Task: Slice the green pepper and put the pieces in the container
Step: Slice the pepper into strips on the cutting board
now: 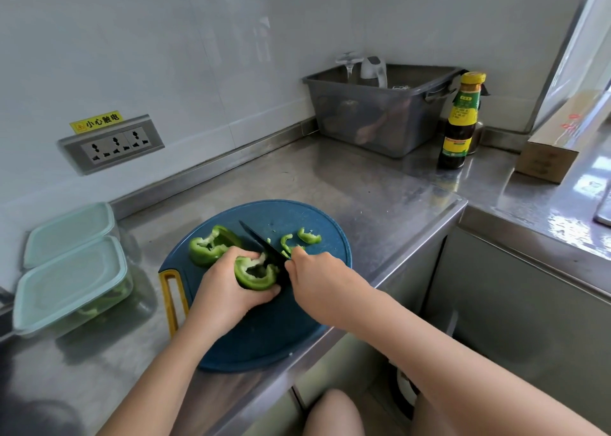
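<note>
On a round blue cutting board (264, 329) lies a green pepper half (256, 275), cut side up, and my left hand (231, 287) grips it. My right hand (314, 277) holds a black knife (261, 242) whose blade rests against the pepper's right edge, tip pointing away. Another pepper half (206, 245) lies behind my left hand. Two thin green slices (309, 236) lie on the board's far right. Two lidded clear containers (71, 285) stand at the left; the near one shows green pieces inside.
A grey plastic bin (380, 115) with kitchenware stands in the back corner, a dark sauce bottle (458, 121) to its right. A cardboard box (555, 144) lies on the right counter. Wall sockets (112, 144) sit above the containers. The steel counter's edge runs just right of the board.
</note>
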Tool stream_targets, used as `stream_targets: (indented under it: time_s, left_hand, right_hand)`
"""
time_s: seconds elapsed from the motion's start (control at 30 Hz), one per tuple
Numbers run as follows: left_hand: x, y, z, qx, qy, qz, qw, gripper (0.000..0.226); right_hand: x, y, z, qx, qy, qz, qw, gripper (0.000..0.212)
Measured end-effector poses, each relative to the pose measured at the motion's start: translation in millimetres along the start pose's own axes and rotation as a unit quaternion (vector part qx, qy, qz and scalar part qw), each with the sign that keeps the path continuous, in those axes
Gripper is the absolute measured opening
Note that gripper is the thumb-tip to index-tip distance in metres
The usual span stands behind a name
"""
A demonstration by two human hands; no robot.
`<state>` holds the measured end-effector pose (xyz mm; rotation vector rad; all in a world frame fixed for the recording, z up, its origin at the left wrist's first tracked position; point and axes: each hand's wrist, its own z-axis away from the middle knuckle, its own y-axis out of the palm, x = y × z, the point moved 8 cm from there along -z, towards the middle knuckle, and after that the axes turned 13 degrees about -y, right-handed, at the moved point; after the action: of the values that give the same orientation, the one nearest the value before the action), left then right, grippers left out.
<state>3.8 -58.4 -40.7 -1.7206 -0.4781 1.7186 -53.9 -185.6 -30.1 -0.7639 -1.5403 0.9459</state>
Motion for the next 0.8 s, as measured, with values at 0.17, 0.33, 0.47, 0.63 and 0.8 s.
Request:
stream_targets:
  time_s: [0.17, 0.33, 0.47, 0.63, 0.8]
  left_hand:
    - [-3, 4, 8, 0.006, 0.019, -0.007, 1.000, 0.058]
    - [-5, -5, 5, -0.050, 0.039, -0.040, 0.997, 0.060]
    - [0, -6, 3, -0.065, 0.016, -0.018, 0.998, 0.061]
    - [4, -1, 1, -0.075, 0.007, -0.021, 0.997, 0.062]
    - [6, 1, -1, -0.075, 0.008, -0.026, 0.997, 0.056]
  right_hand:
    - [-8, -10, -14, 0.003, 0.042, -0.059, 0.997, 0.025]
    - [-12, -26, 13, -0.050, 0.005, -0.085, 0.995, 0.028]
    - [4, -21, 46, -0.089, -0.017, -0.043, 0.995, 0.033]
    - [22, -5, 58, -0.084, -0.035, 0.027, 0.995, 0.031]
    - [25, 0, 60, -0.099, -0.047, 0.051, 0.993, 0.027]
